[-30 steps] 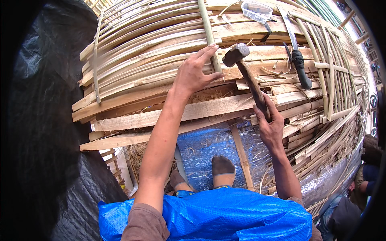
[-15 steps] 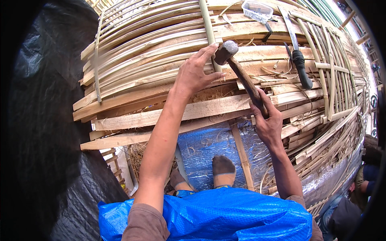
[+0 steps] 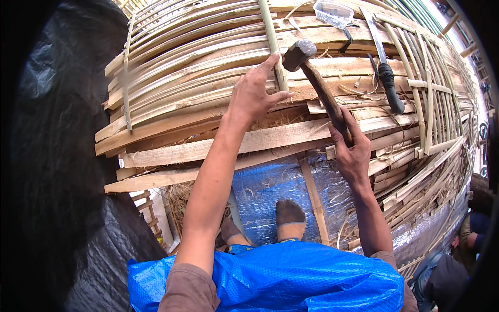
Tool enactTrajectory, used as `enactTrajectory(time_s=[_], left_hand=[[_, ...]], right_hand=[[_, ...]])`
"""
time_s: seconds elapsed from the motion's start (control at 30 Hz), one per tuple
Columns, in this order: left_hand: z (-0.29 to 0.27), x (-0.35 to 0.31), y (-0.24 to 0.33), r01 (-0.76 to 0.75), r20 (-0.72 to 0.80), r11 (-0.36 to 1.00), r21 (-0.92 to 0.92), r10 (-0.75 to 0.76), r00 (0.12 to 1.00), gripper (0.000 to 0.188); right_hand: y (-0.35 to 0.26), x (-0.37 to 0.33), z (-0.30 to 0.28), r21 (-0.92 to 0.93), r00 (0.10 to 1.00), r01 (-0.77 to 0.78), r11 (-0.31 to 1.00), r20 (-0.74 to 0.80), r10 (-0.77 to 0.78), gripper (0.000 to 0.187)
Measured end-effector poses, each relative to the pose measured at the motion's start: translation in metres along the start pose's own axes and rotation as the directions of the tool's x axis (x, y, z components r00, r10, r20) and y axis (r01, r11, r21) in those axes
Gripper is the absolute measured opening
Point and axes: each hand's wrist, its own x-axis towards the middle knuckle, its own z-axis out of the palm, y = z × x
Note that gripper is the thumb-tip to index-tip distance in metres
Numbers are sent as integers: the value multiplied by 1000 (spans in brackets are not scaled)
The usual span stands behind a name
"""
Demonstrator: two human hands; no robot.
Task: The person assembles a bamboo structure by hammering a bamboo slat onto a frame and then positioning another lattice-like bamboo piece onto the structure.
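Note:
In my right hand [image 3: 352,145] is a hammer [image 3: 325,96], gripped by the lower part of its dark wooden handle. Its blunt grey metal head points up and left, just right of a pale green bamboo crosspiece [image 3: 271,39]. That crosspiece lies over a row of split bamboo slats [image 3: 192,67]. My left hand [image 3: 254,93] is at its near end, thumb and fingers spread, fingertips by the crosspiece. Whether they press on it I cannot tell. Nearer to me, a sawn wooden beam [image 3: 208,151] runs beneath my left forearm.
A long knife [image 3: 387,80] with a black-wrapped handle lies right of the hammer. Beyond is a clear plastic box [image 3: 332,13]. A bamboo lattice [image 3: 429,99] stands at right, black sheeting [image 3: 62,156] hangs at left. My feet are on a shiny foil sheet [image 3: 254,182]. A person sits at lower right.
The hammer has risen slightly and shifted right, its head now farther from the crosspiece. My right hand moved right with it. My left hand has stayed almost in place.

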Motion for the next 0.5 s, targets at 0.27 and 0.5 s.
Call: enactTrajectory(time_s=[0.27,0.5], left_hand=[[1,1,1,-19,-21,1000,10,20,1000,96],[6,-1,-4,-100,-112,995,25,102,988,90]], right_hand=[[6,-5,0,-100,998,64,993,1,-64,48],[-2,-2,0,-51,998,70,996,3,-69,47]])
